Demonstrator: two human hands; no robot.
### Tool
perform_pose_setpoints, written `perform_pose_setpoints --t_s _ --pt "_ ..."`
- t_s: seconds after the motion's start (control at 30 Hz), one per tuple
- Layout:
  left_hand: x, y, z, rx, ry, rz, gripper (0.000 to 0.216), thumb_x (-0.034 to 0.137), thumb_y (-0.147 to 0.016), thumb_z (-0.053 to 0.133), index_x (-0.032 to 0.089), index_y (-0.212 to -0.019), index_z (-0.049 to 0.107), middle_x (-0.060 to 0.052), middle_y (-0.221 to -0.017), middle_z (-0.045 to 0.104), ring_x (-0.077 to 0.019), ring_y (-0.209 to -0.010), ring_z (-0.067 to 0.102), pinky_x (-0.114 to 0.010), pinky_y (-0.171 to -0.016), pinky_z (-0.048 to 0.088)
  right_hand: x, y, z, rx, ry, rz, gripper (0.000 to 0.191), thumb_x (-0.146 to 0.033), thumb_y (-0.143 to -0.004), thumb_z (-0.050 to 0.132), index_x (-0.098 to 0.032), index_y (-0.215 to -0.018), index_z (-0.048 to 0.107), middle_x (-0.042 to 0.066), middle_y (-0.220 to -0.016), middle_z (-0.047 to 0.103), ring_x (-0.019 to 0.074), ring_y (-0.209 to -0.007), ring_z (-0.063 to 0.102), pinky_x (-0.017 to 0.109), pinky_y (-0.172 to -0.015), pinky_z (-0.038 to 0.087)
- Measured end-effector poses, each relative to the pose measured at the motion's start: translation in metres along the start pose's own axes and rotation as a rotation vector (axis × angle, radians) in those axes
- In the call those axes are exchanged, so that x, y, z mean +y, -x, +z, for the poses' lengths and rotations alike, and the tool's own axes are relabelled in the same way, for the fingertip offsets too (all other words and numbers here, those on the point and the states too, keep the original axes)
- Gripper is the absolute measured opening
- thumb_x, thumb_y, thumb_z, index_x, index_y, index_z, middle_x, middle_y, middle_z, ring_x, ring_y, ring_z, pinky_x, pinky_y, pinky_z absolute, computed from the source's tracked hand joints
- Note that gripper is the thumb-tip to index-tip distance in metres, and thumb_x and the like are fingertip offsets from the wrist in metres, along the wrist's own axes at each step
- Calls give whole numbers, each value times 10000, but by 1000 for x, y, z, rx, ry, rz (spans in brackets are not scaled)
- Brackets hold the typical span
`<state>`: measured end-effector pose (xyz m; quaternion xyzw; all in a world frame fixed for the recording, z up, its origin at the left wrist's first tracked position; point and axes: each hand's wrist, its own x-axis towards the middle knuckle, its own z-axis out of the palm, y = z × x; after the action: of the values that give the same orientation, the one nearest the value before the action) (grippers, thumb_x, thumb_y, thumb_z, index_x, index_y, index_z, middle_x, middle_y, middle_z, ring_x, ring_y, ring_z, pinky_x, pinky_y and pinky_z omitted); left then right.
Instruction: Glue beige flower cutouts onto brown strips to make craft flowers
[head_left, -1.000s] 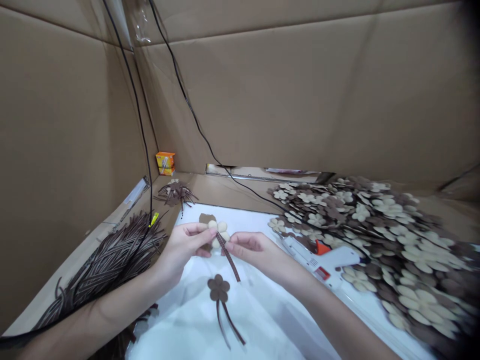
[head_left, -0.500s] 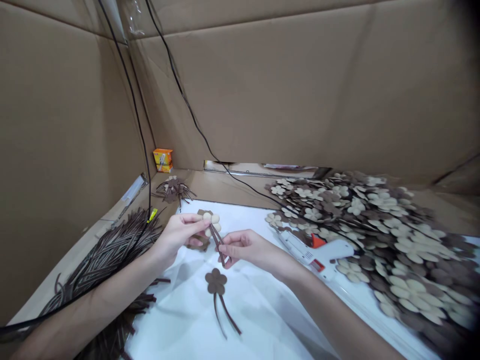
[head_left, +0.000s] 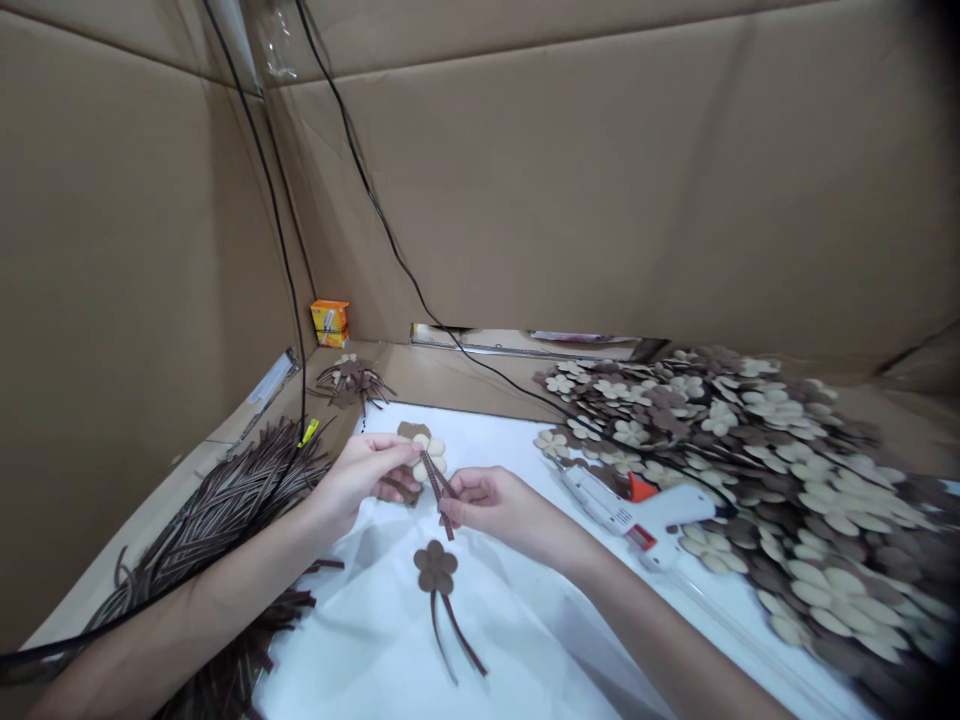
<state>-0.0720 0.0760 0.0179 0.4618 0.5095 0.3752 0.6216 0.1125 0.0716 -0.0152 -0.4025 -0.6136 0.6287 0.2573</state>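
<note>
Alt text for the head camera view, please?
The left hand holds a cream-and-brown flower cutout while the right hand pinches brown strips on it, above a white sheet. A brown flower lies on the sheet; a hot glue gun and heap of flower cutouts sit to the right.

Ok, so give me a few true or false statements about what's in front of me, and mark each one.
The left hand holds a cream flower backed with brown. True.
The right hand holds a hot glue gun. False: the gun lies beside the flower pile, and the right hand is at the flower's brown strips.
A brown flower with two strips lies on the white sheet below the hands. True.
The pile of loose brown strips lies right of the hands. False: it lies to their left.
A small orange box stands in the far corner. True.
</note>
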Motion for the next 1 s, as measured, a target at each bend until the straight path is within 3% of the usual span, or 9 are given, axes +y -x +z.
perform_pose_setpoints --t_s 0.2,0.37,0.67,1.0 --pt "-8 -2 1 -4 -16 32 321 439 -664 673 120 -706 662 -44 -630 637 -100 -538 565 -169 -463 387 -8 2 -2 110 -16 -43 347 -429 -748 616 -166 -970 567 44 -823 648 179 -796 595 296 -718 432" --pt "-10 4 7 27 -37 97 314 441 -678 661 127 -691 661 -21 -593 618 -87 -517 535 -173 -461 362 -13 0 9 265 -93 -71 376 -396 -750 616 -185 -1039 501 -16 -669 592 152 -685 576 279 -652 425" --pt "-11 14 19 51 -45 126 291 408 -673 667 119 -646 644 -16 -556 592 -88 -508 501 -184 -467 349 -21 2 21 221 -256 -110 227 -331 -689 633 -172 -782 500 -34 -593 543 124 -601 521 239 -562 377" --pt "-9 19 21 28 -37 108 304 427 -659 671 124 -669 652 -15 -568 591 -99 -513 513 -199 -480 361 -19 2 19 249 -272 -109 204 -278 -665 643 -183 -710 468 -41 -567 548 115 -564 518 244 -564 377"
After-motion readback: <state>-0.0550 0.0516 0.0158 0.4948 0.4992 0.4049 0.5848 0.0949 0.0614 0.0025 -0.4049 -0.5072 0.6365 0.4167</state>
